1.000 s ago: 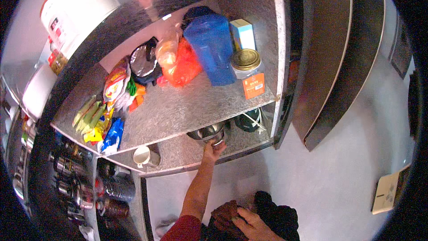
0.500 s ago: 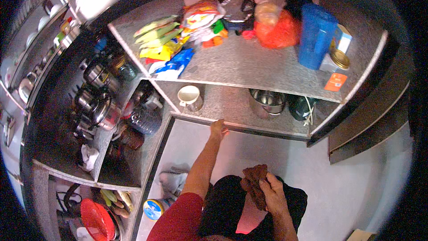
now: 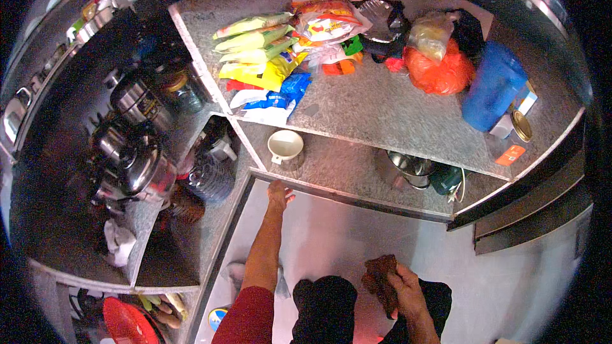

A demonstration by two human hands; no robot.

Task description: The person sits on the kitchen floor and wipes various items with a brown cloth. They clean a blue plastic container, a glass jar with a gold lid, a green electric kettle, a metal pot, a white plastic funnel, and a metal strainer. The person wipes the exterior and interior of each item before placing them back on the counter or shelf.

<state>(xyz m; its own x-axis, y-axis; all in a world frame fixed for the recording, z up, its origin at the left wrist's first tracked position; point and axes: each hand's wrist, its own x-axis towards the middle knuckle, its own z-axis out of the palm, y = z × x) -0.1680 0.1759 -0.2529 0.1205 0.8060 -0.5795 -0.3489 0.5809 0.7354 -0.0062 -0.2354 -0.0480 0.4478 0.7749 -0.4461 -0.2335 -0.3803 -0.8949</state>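
Left hand (image 3: 278, 192) laid flat on lower granite shelf (image 3: 344, 167) edge, nothing gripped, white cup (image 3: 285, 147) just beyond, brown cloth (image 3: 381, 278) bunched tight in right hand (image 3: 405, 285), low near dark lap.

light: bright overhead on the upper shelf (image 3: 395, 111) | shadow: left shelves dim, lower shelf shaded | glare: steel pots (image 3: 137, 153) glint | distortion: strong fisheye bending, black rim | blur: soft at edges
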